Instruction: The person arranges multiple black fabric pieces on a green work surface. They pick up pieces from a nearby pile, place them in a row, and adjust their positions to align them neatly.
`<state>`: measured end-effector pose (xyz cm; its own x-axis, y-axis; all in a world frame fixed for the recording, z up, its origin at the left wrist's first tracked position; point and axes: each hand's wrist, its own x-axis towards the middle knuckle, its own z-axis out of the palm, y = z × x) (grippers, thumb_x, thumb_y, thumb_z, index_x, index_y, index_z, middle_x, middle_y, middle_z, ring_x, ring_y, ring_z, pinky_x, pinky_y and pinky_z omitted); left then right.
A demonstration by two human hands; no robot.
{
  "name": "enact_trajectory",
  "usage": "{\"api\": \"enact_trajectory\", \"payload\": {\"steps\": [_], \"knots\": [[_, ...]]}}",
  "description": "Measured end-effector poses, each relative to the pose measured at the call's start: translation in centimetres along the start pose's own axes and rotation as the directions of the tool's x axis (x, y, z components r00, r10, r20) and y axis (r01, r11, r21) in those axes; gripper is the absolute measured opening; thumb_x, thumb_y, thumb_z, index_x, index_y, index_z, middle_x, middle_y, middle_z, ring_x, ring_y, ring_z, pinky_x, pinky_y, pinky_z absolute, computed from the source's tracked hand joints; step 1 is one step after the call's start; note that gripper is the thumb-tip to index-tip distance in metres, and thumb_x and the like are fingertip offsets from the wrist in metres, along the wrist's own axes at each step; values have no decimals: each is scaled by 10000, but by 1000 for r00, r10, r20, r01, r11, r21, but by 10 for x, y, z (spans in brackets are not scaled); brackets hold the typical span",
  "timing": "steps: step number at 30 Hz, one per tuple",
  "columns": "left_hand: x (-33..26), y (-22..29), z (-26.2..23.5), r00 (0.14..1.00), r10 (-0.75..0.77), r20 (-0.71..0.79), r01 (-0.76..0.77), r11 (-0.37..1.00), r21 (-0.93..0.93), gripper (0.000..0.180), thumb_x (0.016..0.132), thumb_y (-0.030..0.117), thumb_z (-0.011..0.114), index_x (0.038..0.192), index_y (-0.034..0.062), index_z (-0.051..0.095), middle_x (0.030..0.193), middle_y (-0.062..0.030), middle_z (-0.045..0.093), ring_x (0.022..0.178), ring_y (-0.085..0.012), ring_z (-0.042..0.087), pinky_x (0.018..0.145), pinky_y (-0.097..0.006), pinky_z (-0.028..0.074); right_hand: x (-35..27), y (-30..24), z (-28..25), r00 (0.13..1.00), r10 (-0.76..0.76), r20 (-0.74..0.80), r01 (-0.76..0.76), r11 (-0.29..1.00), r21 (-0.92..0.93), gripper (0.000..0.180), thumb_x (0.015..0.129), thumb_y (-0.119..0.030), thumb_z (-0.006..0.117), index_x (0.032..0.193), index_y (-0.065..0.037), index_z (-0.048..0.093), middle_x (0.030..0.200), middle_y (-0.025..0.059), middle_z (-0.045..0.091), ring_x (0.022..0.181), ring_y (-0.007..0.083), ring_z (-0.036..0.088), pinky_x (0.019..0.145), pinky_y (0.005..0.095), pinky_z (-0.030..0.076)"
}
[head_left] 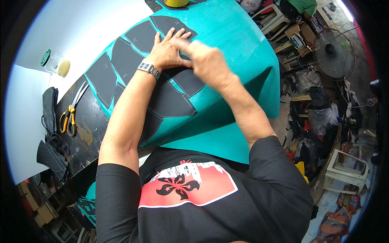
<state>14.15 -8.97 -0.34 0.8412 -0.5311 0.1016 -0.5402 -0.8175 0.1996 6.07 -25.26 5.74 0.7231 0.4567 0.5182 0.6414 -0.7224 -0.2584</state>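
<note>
My left hand [167, 50], with a metal watch [148, 69] on its wrist, lies with fingers spread on dark cut panels [131, 56]. The panels are laid side by side on a large teal sheet [235, 36] and carry pale markings. Close beside it, my right hand [212, 65] is curled into a fist over the panels' right side. Motion blurs its fingers, and what they hold cannot be made out. Another dark panel [172, 99] lies below my hands.
Yellow-handled scissors [69, 119] rest on the dark table [87, 131] at left, near dark scraps [50, 156]. Beyond them is a jar with a green lid [45, 58]. The teal sheet drapes in folds at right. A fan [333, 54] and plastic stool [347, 170] stand on the cluttered right side.
</note>
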Motion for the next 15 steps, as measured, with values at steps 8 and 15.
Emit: {"api": "enact_trajectory", "payload": {"steps": [8, 15], "knots": [[-8, 5, 0, 989, 23, -146, -30, 998, -48, 1247, 504, 879, 705, 1510, 209, 398, 1591, -112, 331, 1495, -324, 235, 1179, -653, 96, -20, 1, -38, 969, 170, -180, -103, 939, 328, 606, 814, 119, 596, 1386, -75, 544, 1159, 132, 694, 718, 199, 663, 693, 315, 559], [-12, 11, -4, 997, -16, -72, 17, 1000, 12, 1346, 518, 950, 613, 1518, 84, 368, 1610, -127, 278, 1513, -297, 179, 1203, -606, 84, -17, 33, -28, 826, 506, -249, -222, 697, 681, 706, 810, 129, 666, 1447, -136, 512, 784, -11, 628, 676, 10, 528, 597, 170, 454]]}}
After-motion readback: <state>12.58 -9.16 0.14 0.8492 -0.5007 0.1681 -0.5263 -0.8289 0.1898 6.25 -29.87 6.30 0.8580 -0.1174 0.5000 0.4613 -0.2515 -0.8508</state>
